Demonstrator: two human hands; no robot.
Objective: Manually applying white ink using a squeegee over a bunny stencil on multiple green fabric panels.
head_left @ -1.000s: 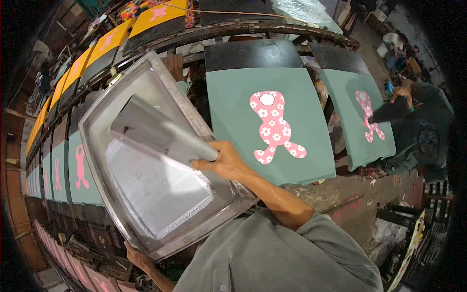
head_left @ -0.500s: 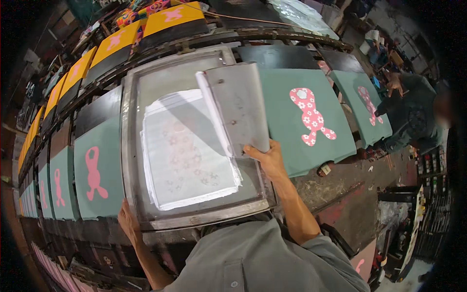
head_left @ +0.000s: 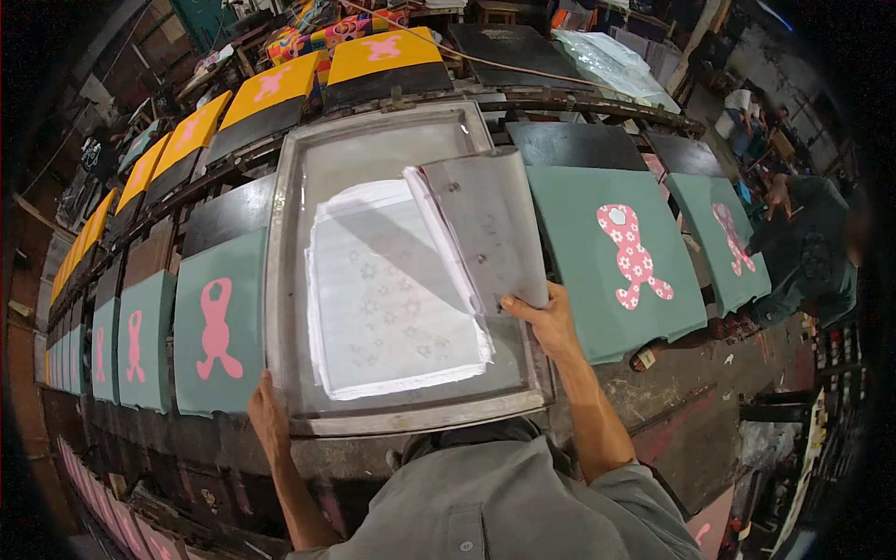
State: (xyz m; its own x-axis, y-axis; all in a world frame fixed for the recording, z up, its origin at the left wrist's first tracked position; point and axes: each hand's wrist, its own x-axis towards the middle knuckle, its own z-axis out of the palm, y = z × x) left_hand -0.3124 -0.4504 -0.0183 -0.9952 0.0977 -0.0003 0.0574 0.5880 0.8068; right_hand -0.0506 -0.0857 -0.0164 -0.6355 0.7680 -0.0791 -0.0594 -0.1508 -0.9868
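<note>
A screen printing frame [head_left: 285, 233] with a grey wooden rim lies before me. White ink borders its mesh [head_left: 411, 350], where a flower pattern shows faintly. My left hand [head_left: 269, 415] is closed at the frame's lower left edge, its fingertips partly hidden. In my right hand [head_left: 546, 317] is a wide grey squeegee [head_left: 490, 224], gripped at its near right end. It leans over the mesh's right side, with white ink along its left edge. To the right, a green fabric panel [head_left: 588, 271] carries a pink figure with white flowers; the left green panel [head_left: 238, 252] has a plain pink one.
More green panels [head_left: 145, 308] line the table to the left. Behind them runs a row of yellow panels [head_left: 271, 89] on black boards. Clear plastic [head_left: 616, 65] lies at the back right. Another person [head_left: 807, 243] stands at the far right, beside a printed green panel [head_left: 723, 229].
My view has swung left, so the whole scene sits farther right. The pink tint seen through the mesh has faded. Both hands keep their holds on the frame and squeegee.
</note>
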